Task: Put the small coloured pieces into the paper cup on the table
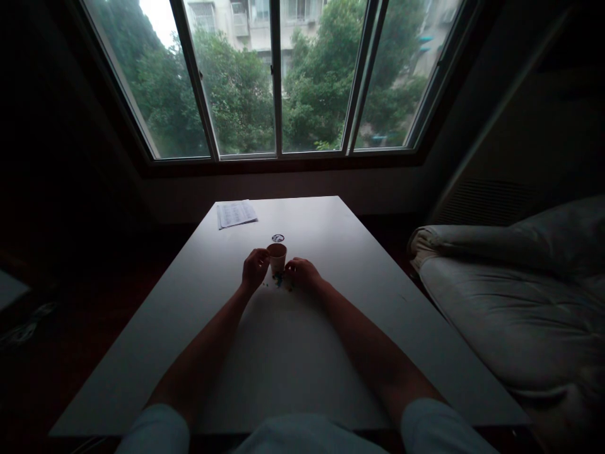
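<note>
A paper cup (277, 257) stands upright, or nearly so, on the white table (293, 366). My left hand (256, 267) is closed on the left side of the cup near its rim. Small dark bits (278, 278), some bluish-green, lie scattered around the foot of the cup; they are too small to name. To the right of the cup, my right hand (302, 272) has its fingers bent and drawn together close to the cup and the bits. What its fingertips hold, if anything, is too small to make out.
Just behind the cup lies a flat round piece (278, 238) with a dark pattern. Printed sheets of paper (236, 214) rest at the table's far left corner. A window (278, 82) rises beyond the table, and folded pale bedding (510, 296) is on the right.
</note>
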Available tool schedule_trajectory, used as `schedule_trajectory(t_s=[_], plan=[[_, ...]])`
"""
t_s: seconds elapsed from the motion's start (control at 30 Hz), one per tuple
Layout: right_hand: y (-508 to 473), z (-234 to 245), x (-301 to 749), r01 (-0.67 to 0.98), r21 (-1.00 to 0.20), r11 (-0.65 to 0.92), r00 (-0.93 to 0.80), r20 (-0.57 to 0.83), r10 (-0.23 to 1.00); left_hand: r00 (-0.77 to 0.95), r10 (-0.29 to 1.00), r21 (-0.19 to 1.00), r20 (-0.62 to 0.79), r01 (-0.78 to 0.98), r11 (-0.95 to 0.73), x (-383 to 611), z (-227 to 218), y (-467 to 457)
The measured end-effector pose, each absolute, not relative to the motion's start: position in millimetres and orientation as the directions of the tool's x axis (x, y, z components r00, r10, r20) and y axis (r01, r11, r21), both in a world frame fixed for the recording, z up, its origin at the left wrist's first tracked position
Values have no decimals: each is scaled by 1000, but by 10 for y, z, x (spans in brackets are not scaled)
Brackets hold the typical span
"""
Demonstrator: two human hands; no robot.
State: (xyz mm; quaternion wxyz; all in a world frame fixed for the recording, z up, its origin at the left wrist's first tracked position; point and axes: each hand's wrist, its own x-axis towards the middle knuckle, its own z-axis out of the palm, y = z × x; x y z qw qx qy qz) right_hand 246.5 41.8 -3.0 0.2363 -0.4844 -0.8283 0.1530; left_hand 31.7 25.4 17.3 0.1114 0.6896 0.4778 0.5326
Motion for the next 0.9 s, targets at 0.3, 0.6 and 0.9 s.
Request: schedule_trajectory(t_s=[0.3,0.6,0.9], plan=[[401,-3,2410,692,-480,539,-491,234,839,-1,867,763,498,475,-437,308,128,158],[473,80,2629,811,-344,473,-444,164,881,106,897,594,430,715,-369,77,79,90],[450,139,2604,690,-454,564,-630,6,776,202,964,403,175,878,-257,-27,89,32]])
